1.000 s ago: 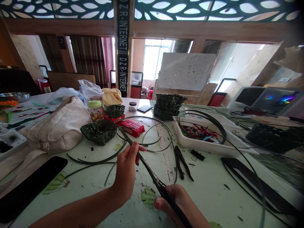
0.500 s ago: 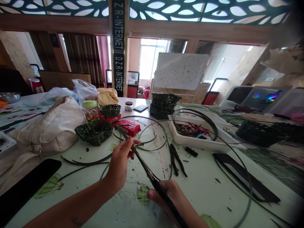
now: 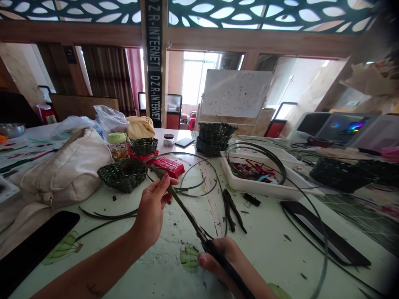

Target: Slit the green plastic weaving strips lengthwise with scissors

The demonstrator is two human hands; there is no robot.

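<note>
My left hand (image 3: pixel 154 205) pinches a flat dark green strip (image 3: pixel 177 200) between thumb and fingers, left of centre over the table. My right hand (image 3: pixel 226 259) is closed around the black handles of scissors (image 3: pixel 204 240), whose blades point up and left along the strip. How far the blades are apart is hard to tell. Behind my left hand lie a red packet (image 3: pixel 173 166) and thin green coils (image 3: pixel 215 174). Dark pliers (image 3: pixel 232 211) rest on the table just beyond my right hand.
Woven dark green baskets (image 3: pixel 123 174) stand at the left, with more stacked (image 3: pixel 215 139) at the back. A white tray (image 3: pixel 255 189) holds colourful bits and coils. Also present are a black clip (image 3: pixel 252 199), a black case (image 3: pixel 327 232) and a cream bag (image 3: pixel 68 170).
My left hand has shifted slightly left and down. The scissors and my right hand have moved a little to the right. A short green piece beside my left fingers no longer shows.
</note>
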